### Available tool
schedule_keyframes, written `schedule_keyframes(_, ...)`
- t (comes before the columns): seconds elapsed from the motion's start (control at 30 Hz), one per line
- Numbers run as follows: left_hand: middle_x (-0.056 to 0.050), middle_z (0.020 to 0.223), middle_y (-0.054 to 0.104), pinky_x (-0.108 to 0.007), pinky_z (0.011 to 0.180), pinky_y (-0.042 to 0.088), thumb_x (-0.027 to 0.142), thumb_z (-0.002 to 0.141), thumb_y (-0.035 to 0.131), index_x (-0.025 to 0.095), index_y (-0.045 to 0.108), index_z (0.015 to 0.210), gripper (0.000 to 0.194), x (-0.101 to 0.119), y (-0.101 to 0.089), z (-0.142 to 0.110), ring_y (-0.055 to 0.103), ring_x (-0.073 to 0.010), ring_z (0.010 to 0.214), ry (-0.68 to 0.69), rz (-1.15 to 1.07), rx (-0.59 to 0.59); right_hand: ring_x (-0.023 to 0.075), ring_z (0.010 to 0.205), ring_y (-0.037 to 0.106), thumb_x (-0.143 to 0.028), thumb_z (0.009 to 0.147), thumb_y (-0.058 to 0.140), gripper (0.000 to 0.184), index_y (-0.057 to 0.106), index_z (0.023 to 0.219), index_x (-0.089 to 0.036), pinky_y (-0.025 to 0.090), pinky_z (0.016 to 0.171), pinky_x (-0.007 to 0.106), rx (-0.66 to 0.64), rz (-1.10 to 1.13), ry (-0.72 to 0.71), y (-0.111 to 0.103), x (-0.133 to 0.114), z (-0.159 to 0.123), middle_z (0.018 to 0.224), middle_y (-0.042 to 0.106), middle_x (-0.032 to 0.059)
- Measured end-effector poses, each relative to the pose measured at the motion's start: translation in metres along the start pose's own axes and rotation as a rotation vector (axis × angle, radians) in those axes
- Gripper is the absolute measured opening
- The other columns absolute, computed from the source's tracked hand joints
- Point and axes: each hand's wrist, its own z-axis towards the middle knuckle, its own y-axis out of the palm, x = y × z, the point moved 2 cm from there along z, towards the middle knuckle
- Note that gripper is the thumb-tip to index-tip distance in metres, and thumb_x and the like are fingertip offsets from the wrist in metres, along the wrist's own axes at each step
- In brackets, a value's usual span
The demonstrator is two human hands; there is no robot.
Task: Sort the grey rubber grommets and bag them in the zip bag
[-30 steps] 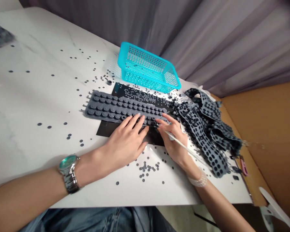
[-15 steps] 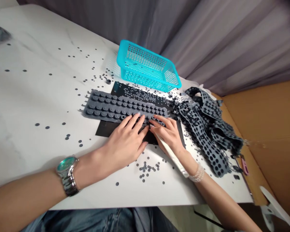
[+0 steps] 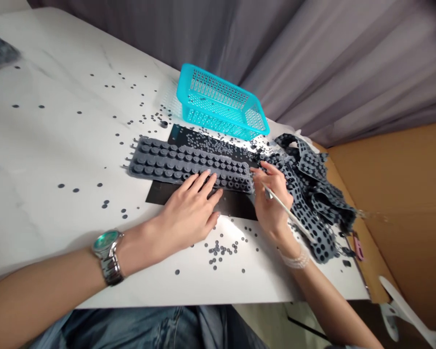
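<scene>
A grey rubber sheet studded with rows of round buttons (image 3: pixel 174 162) lies on a black mat (image 3: pixel 236 206) on the white table (image 3: pixel 51 140). My left hand (image 3: pixel 189 211) rests flat on the sheet's near edge, fingers stretched out. A silver watch sits on that wrist. My right hand (image 3: pixel 272 201) is at the sheet's right end, fingers closed on a thin white stick (image 3: pixel 288 213) that points back toward my wrist. A bead bracelet is on that wrist.
A turquoise plastic basket (image 3: pixel 221 104) stands behind the sheet. A heap of punched grey rubber strips (image 3: pixel 312 194) lies to the right. Small dark discs (image 3: pixel 221 249) are scattered over the table. Brown cardboard (image 3: pixel 396 194) stands at the right, a grey curtain behind.
My right hand has moved right and away from the left hand, to the sheet's right end, and the stick has swung out. My left hand has stayed on the sheet.
</scene>
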Motion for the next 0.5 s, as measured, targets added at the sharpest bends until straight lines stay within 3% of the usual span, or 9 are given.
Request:
schedule_keyframes(0.1,-0.021,0.145,0.042,-0.048,0.109,0.031,0.034,0.091,0.045,0.01,0.057,0.127,0.045,-0.001,-0.002,0.0,0.033,-0.0349,0.136,0.01,-0.031,0.019,0.0255,0.121,0.055,-0.016,0.089,0.055,0.007,0.057,0.09,-0.022,0.05,0.094,0.046,-0.131,0.117,0.069,-0.004,-0.006,-0.004,0.112,0.067,0.0092)
schedule_keyframes(0.2,-0.02,0.14,0.048,-0.047,0.106,0.035,0.032,0.093,0.044,0.009,0.063,0.116,0.037,-0.002,-0.009,0.003,0.036,-0.0339,0.135,0.034,-0.051,0.109,0.0234,0.117,0.056,-0.013,0.087,0.058,0.01,0.061,0.091,-0.022,0.049,0.096,0.046,-0.218,0.214,0.06,-0.004,-0.02,-0.011,0.107,0.069,0.008)
schedule_keyframes(0.37,-0.008,0.129,0.06,-0.041,0.097,0.042,0.019,0.092,0.049,0.016,0.067,0.099,0.021,-0.005,-0.02,0.006,0.044,-0.0276,0.128,0.125,-0.054,0.205,0.0191,0.089,0.063,-0.012,0.083,0.064,0.014,0.065,0.092,-0.023,0.055,0.077,0.037,-0.351,0.304,-0.043,-0.007,-0.043,-0.017,0.092,0.07,0.0048)
schedule_keyframes(0.5,-0.001,0.121,0.065,-0.037,0.091,0.042,0.011,0.09,0.049,0.019,0.07,0.082,0.024,-0.005,-0.023,0.005,0.048,-0.0238,0.121,0.234,-0.052,0.202,0.0179,0.085,0.065,-0.011,0.083,0.064,0.019,0.064,0.099,-0.022,0.055,0.075,0.034,-0.404,0.267,-0.049,-0.016,-0.05,-0.017,0.092,0.07,0.0043)
